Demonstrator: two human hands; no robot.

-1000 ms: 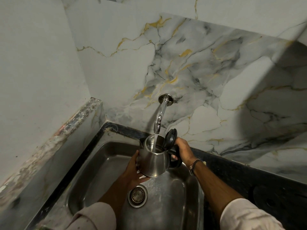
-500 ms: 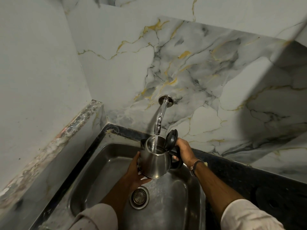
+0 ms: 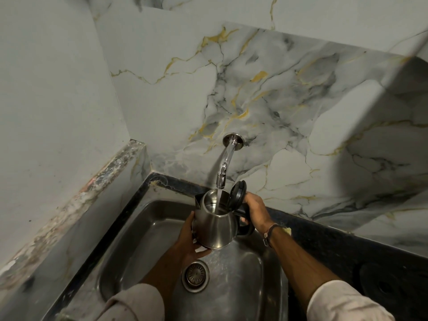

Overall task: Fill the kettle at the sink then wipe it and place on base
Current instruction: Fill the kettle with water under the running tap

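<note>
A steel kettle [image 3: 216, 224] with its black lid [image 3: 238, 189] flipped open hangs over the steel sink [image 3: 139, 239], just under the wall tap [image 3: 225, 161]. A stream of water runs from the tap's spout into the kettle's mouth. My right hand [image 3: 254, 208] grips the black handle on the kettle's right side. Cupped under and around the kettle's left side and bottom is my left hand [image 3: 188, 243]. The kettle's base is a dark round disc [image 3: 389, 282] on the counter at the right.
The sink drain [image 3: 195, 275] lies right below the kettle. A dark counter [image 3: 324, 239] runs along the sink's back and right. Marble walls close in behind and to the left, with a raised ledge [image 3: 92, 188] at the left.
Both hands and the kettle have stayed in place under the tap. Water keeps running into the kettle; the view shifted slightly.
</note>
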